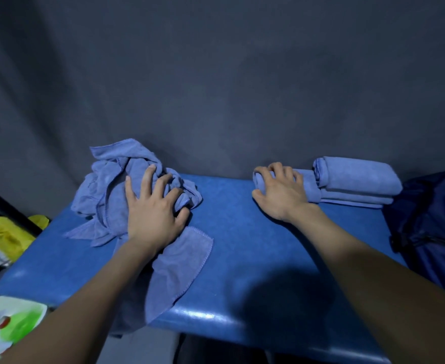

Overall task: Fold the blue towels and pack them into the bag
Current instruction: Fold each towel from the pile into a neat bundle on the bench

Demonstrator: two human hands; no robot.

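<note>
At centre left of the frame, left hand [155,216] pressing down on, fingers digging into, a crumpled heap of blue towels [116,190]; at centre right, right hand [279,190] curling over a rolled towel [305,183] beside the folded stack [358,179]. Looking soft, light and limp, likely best taken by a hemmed corner. Lying at far right, a dark bag [431,227].

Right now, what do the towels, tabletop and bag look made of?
Towels: soft fuzzy cloth, likely microfibre; stitched hems, limp crumples.
Tabletop: smooth, slightly glossy, maybe vinyl or plastic; glare along its front edge.
Bag: dark blue woven fabric, probably nylon; slack folds.
</note>
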